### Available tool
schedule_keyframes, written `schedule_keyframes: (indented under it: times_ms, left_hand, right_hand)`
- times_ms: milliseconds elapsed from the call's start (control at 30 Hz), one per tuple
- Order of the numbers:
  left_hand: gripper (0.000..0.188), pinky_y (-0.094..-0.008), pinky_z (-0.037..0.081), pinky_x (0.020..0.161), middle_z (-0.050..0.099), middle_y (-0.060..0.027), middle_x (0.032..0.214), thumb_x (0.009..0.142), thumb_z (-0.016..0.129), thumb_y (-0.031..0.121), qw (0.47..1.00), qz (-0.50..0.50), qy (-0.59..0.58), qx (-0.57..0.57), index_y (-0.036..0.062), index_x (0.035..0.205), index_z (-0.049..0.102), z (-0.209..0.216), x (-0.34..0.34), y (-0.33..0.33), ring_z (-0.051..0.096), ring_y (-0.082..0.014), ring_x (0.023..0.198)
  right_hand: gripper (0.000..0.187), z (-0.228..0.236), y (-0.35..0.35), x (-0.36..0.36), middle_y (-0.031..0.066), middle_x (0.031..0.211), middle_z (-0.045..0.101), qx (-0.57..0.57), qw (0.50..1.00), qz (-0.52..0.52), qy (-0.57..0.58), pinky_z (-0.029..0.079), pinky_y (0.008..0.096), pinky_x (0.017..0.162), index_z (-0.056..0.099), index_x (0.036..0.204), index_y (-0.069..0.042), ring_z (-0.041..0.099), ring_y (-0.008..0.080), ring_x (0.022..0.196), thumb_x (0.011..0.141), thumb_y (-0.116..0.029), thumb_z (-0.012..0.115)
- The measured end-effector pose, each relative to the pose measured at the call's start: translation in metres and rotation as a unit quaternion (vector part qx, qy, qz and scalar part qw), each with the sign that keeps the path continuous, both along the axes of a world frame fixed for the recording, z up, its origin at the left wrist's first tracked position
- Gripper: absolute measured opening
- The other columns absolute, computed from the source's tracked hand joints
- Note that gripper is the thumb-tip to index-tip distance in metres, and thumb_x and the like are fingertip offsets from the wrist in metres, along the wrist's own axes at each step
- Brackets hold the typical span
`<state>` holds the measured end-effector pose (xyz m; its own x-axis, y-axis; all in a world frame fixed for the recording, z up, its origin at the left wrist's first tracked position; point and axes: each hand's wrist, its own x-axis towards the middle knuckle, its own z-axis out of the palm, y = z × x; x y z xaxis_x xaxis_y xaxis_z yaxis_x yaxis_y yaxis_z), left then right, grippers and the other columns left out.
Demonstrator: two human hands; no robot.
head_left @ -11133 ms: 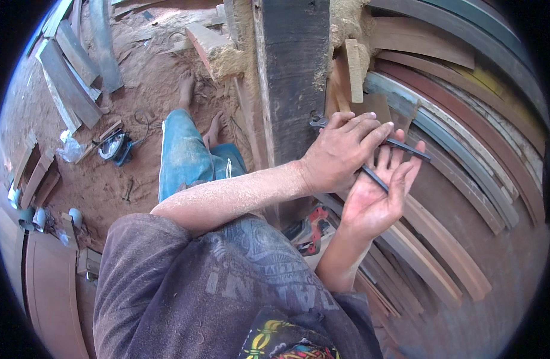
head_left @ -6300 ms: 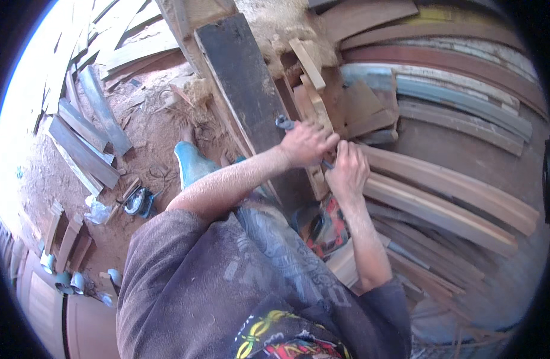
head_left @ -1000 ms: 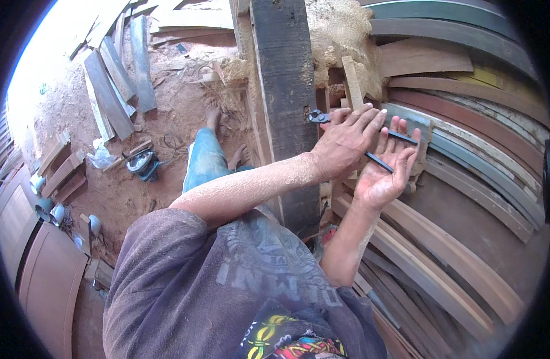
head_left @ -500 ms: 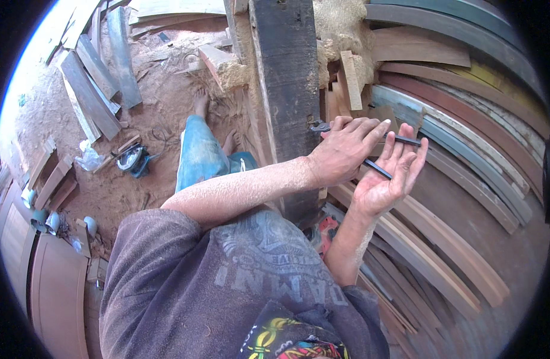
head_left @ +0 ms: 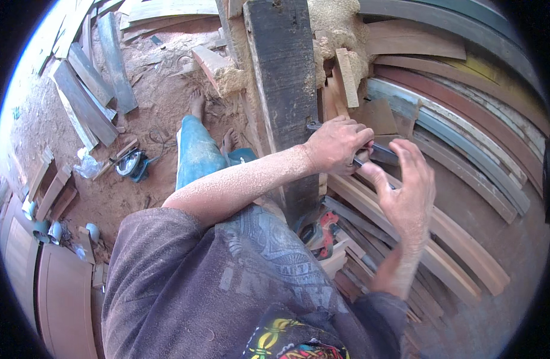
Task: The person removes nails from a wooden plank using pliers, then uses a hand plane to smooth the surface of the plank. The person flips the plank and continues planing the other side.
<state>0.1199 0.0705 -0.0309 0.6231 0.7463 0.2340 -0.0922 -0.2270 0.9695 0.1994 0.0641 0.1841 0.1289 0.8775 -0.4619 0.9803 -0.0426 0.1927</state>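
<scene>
My left hand (head_left: 342, 143) is closed around the middle of a pair of long-handled pincers (head_left: 385, 155). Their metal head pokes out past its knuckles, against or just above the right edge of a dark wooden beam (head_left: 280, 72). Dark handles extend from the other side of this hand. My right hand (head_left: 409, 185) curls about the handle ends, thumb on the nearer one and fingertips at the farther one. Whatever the jaws bite on, if anything, is too small to make out. Sawdust coats my left forearm.
Stacked planks (head_left: 460, 251) fill the right side. A red and black tool (head_left: 327, 230) lies below the beam. Sawdust heaps (head_left: 341, 24) and a short upright wood piece (head_left: 347, 78) sit beyond my hands. A blue power tool (head_left: 133, 166) rests on the ground at left.
My right hand has turned over from an open, palm-up pose and curled onto the handles. My left hand has tightened its fingers around the pincers.
</scene>
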Motion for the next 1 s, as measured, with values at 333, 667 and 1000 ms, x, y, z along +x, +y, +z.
schedule_keyframes:
  times_ms: [333,667,1000]
  left_hand:
    - [0.035,-0.0468,0.053,0.086,0.068,-0.0108,0.093,0.077,0.078,0.024,0.993,-0.040,0.016,0.113,0.0081,0.105,0.064,-0.015,0.020,-0.025,0.070,-0.0343,0.095]
    - [0.028,-0.0399,0.050,0.085,0.064,-0.0046,0.092,0.084,0.070,0.027,0.935,-0.137,0.125,0.302,0.0112,0.105,0.063,-0.022,0.005,-0.057,0.067,-0.0241,0.094]
    - [0.031,-0.0411,0.049,0.090,0.068,-0.0064,0.100,0.084,0.075,0.024,0.954,-0.141,0.123,0.234,0.0087,0.109,0.064,-0.022,0.007,-0.041,0.068,-0.0267,0.100]
  right_hand:
    - [0.024,-0.059,-0.056,0.022,0.0206,0.099,0.067,-0.082,0.990,0.042,-0.106,0.057,0.0495,0.081,0.058,0.105,-0.001,0.071,0.0403,0.095,0.083,0.000,0.069]
    - [0.027,-0.126,-0.157,0.013,0.0184,0.094,0.059,0.095,0.991,-0.080,-0.045,0.052,0.0502,0.077,0.054,0.103,-0.001,0.064,0.0387,0.088,0.080,0.005,0.069]
    - [0.030,-0.103,-0.134,0.024,0.0170,0.105,0.062,0.043,0.998,-0.023,-0.047,0.048,0.0502,0.089,0.057,0.114,0.000,0.064,0.0347,0.098,0.086,-0.002,0.068]
